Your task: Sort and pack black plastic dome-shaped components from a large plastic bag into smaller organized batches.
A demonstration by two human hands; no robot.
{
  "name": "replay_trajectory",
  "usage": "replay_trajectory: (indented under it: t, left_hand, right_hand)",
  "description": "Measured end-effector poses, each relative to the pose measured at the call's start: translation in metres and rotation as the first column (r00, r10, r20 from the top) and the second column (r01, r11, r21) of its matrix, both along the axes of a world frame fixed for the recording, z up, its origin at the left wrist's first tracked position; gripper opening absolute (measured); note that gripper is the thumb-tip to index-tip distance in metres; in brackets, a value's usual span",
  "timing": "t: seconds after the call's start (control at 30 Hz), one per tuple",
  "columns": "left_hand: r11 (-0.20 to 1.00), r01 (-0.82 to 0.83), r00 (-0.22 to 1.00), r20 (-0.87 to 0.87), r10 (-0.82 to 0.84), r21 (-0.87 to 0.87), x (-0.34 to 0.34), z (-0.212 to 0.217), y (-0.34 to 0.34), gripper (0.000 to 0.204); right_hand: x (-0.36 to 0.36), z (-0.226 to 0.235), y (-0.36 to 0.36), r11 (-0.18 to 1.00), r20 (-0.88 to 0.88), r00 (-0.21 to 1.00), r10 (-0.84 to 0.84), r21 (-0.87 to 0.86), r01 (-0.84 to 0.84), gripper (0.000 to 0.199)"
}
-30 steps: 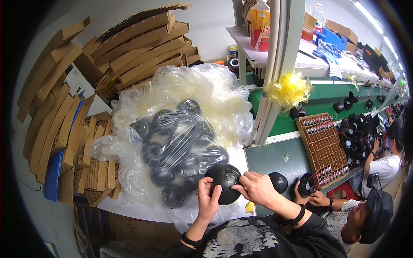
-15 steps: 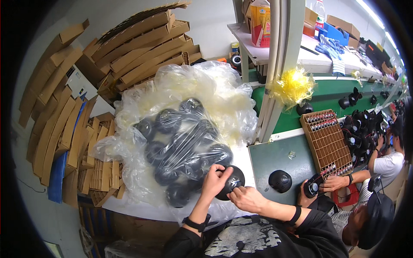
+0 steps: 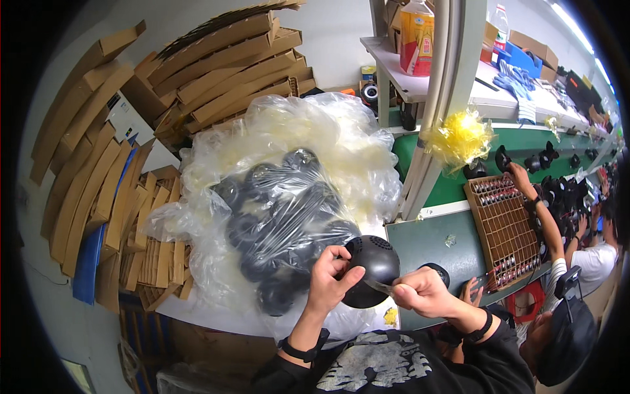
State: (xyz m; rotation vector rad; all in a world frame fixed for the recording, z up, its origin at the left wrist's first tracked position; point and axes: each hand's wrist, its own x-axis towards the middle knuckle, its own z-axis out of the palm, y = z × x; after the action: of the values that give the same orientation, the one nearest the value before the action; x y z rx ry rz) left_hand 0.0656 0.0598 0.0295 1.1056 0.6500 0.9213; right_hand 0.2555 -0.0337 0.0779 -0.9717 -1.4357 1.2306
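A glossy black spherical shell (image 3: 380,264) with rows of small holes at its top is tilted in my left hand (image 3: 330,279), whose thumb and fingers grip its left side. My right hand (image 3: 420,291) is closed in a pinch on a narrow clear film strip (image 3: 378,286), which stretches from the shell's lower front. Left of my hands, a clear plastic bag (image 3: 308,210) covers several black shells. Another black shell (image 3: 436,269) lies on the green mat, partly hidden behind my right hand.
A divided cardboard tray (image 3: 505,230) with small metal parts lies on the mat (image 3: 420,240). A co-worker's arm (image 3: 548,226) reaches across it. A post with a yellow film bundle (image 3: 461,139) stands ahead. Stacked cardboard (image 3: 223,69) fills the left.
The shell and both my hands have shifted right. My right hand has pulled away from the shell with the film strip stretched out. The co-worker's hand has moved to the far black parts.
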Motion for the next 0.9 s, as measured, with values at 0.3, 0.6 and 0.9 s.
replay_trajectory:
  t: [0.3,0.6,0.9]
  left_hand:
    - [0.861,-0.165,0.89,-0.303,0.34,0.481,-0.066,-0.032,0.019,0.041]
    - [0.967,-0.002,0.998,-0.064,0.019,0.256,-0.057,0.001,-0.012,0.047]
    - [0.917,0.397,0.917,0.046,-0.396,-0.027,-0.046,0.012,-0.019,0.05]
  right_hand:
    - [0.066,0.084,0.018,0.124,0.035,0.249,-0.968,0.928,0.35,0.025]
    - [0.102,0.024,0.074,0.555,0.671,-0.117,-0.732,0.688,0.468,0.051]
    - [-0.001,0.015,0.01,0.859,0.532,0.825,0.19,0.316,-0.402,0.1]
